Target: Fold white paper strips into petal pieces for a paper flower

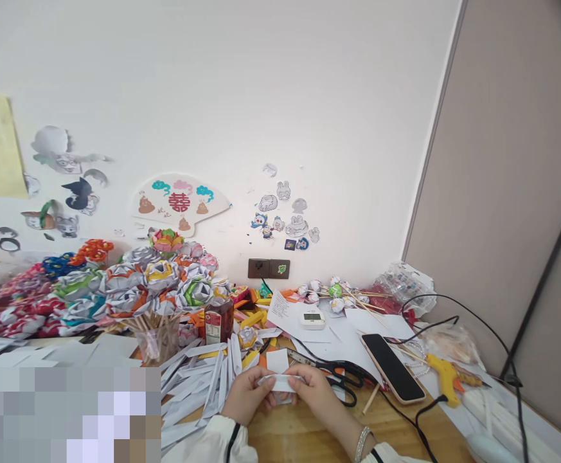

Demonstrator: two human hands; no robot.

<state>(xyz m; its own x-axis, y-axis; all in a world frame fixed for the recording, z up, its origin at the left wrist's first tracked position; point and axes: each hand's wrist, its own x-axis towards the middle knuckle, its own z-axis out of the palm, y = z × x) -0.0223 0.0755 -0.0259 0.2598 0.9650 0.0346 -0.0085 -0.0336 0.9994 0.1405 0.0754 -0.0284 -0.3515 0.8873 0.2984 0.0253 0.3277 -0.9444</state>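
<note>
My left hand (245,397) and my right hand (315,390) meet low in the middle of the view, over the wooden table (309,431). Both pinch a small folded piece of white paper (280,382), one hand at each end. The fingers of both are curled tight on it. Just left of my hands lies a heap of folded white paper strips (203,386). Black-handled scissors (342,376) lie right beside my right hand.
A phone (392,368) on a cable lies to the right, then a yellow glue gun (446,373). A cup of wooden sticks (157,337) and a small brown carton (218,320) stand behind the strips. Paper flowers (130,283) crowd the back left. A white timer (312,318) sits on loose sheets.
</note>
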